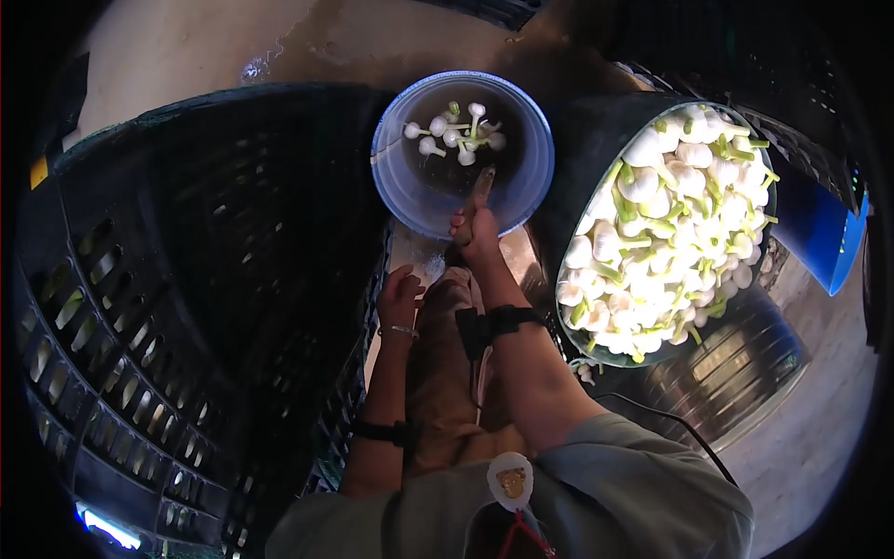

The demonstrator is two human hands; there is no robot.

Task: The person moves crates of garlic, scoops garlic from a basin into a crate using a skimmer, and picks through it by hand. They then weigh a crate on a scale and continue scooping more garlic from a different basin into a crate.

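Observation:
My right hand (480,235) is closed round a brownish stick-like tool (482,186) at the near rim of a round pale-blue basin (396,177). The tool's tip points over the dark water in the basin; its exact kind I cannot make out. Several white garlic bulbs (453,138) with short green stems float toward the far side of that water. Lower and to the left, my left hand (399,294) hangs in front of my legs, its fingers loosely bent and apart with nothing visible in them.
At the right stands a dark tub (622,361) heaped with garlic bulbs (684,214) in bright light. A large black slatted crate (149,401) fills the left side. A blue panel (829,228) and a ribbed metallic-looking container (731,368) lie beyond the tub.

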